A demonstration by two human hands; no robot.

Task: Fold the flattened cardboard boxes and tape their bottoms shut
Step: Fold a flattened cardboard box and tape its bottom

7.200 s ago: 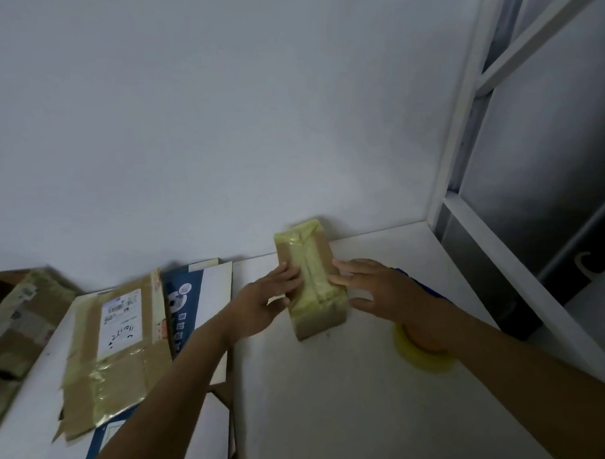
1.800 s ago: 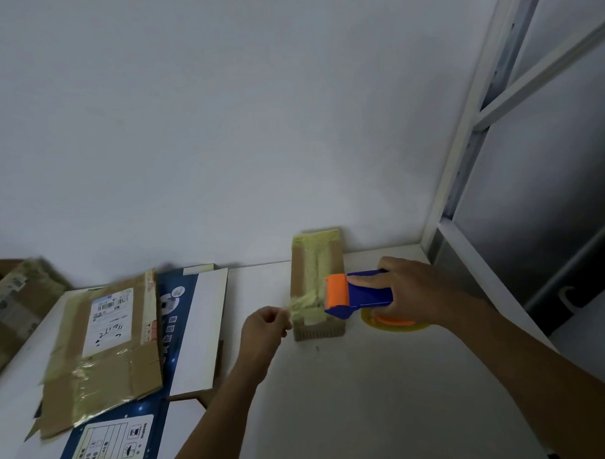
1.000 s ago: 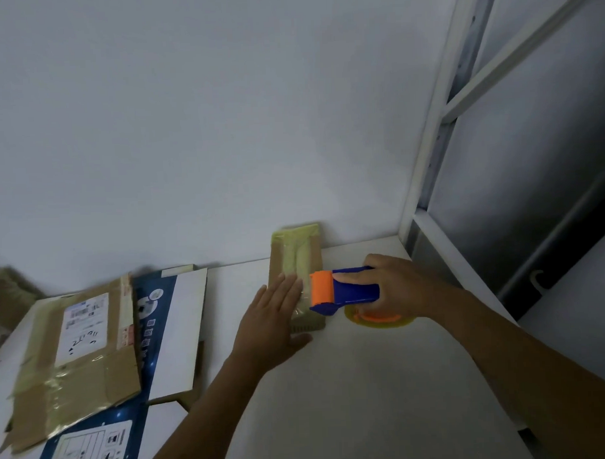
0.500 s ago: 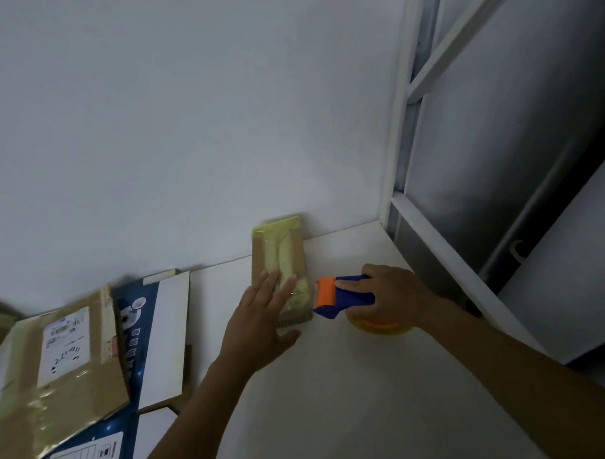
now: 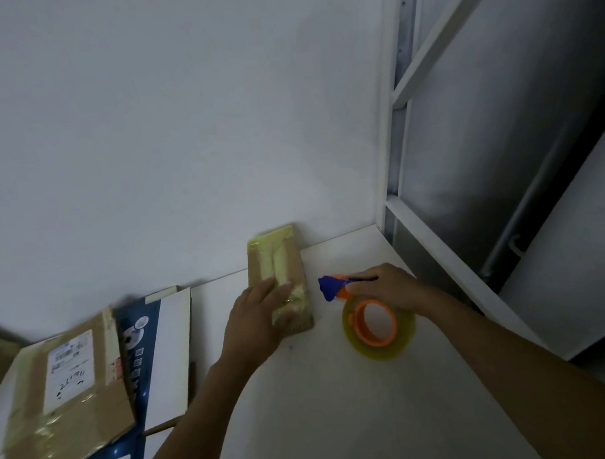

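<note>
Right grip [image 5: 385, 290] clasps tape dispenser [image 5: 374, 324]; left grip [image 5: 259, 316] flat, fingers straight, pressing taped box [image 5: 278, 264] on tabletop [image 5: 334, 400] by wall [image 5: 188, 130]. That box seems sealed; flattened boxes [image 5: 70, 385] at left not yet folded.

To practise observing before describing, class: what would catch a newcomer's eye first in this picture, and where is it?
The orange-and-blue tape dispenser stands out at centre right, gripped by the right hand. Just left of it, the left hand presses flat on a small taped cardboard box that reaches back to the wall. Flattened boxes lie at the far left.
</note>
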